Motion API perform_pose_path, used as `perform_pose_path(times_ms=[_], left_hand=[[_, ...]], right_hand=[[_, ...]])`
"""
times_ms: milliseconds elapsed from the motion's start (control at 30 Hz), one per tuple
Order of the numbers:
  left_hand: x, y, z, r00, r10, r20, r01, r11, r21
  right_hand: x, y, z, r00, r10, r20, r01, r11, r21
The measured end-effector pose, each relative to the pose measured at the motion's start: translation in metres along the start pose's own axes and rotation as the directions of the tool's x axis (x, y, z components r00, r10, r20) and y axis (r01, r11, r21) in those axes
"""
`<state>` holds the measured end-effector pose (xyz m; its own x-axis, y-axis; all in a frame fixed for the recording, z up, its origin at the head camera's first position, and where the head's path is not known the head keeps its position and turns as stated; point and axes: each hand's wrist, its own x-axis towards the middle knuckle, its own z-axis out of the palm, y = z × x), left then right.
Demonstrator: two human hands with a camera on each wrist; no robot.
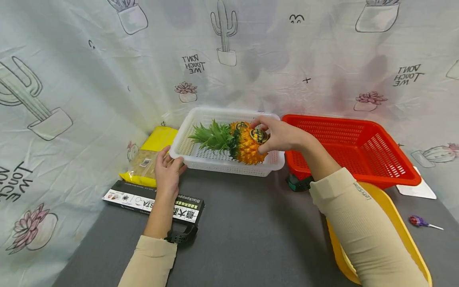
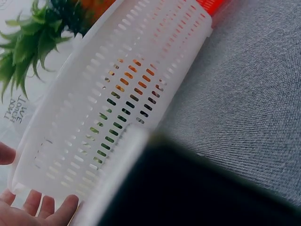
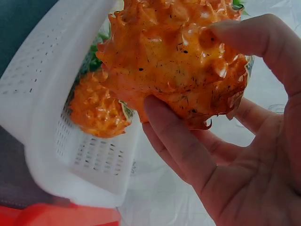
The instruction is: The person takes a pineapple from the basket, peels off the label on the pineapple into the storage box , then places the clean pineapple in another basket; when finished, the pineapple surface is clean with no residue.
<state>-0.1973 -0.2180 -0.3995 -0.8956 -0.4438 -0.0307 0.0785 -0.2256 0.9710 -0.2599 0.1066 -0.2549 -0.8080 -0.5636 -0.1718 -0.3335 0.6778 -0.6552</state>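
The left hand (image 1: 167, 172) pinches the near-left corner of the white perforated basket (image 1: 215, 164). Beyond, the right hand (image 1: 283, 133) grasps one pineapple (image 1: 247, 150) over the basket, unreleased; a second pineapple (image 3: 99, 107) already lies inside.

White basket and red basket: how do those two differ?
The left hand grips the white basket by a corner; no hand grips the red basket. A pineapple lies in the white basket; none shows in the red basket. Both have walls pierced with small holes.
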Motion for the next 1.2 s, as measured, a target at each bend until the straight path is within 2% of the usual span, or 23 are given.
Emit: perform_pose_path(times_ms=[200,367,700,933,1200], left_hand=[[-0.002,0.0,-0.001,1.0,0.007,0.0,-0.007,1.0,0.014],[-0.003,0.001,-0.002,1.0,0.007,-0.007,-0.007,1.0,0.015],[-0.004,0.0,0.002,1.0,0.008,-0.01,-0.008,1.0,0.014],[-0.004,-0.002,0.0,1.0,0.009,-0.008,-0.009,1.0,0.016],[-0.002,-0.001,0.002,1.0,0.014,-0.007,-0.013,1.0,0.008]], right_hand=[[-0.025,0.0,0.001,1.0,0.012,-0.022,-0.012,1.0,0.011],[-0.044,-0.001,0.001,1.0,0.02,-0.001,-0.02,0.999,0.05],[-0.08,-0.002,0.009,0.999,0.031,-0.021,-0.032,0.997,-0.065],[-0.096,0.003,0.019,1.0,0.003,-0.025,-0.006,0.994,-0.112],[-0.106,0.014,0.036,1.0,0.001,0.001,-0.001,0.996,-0.085]])
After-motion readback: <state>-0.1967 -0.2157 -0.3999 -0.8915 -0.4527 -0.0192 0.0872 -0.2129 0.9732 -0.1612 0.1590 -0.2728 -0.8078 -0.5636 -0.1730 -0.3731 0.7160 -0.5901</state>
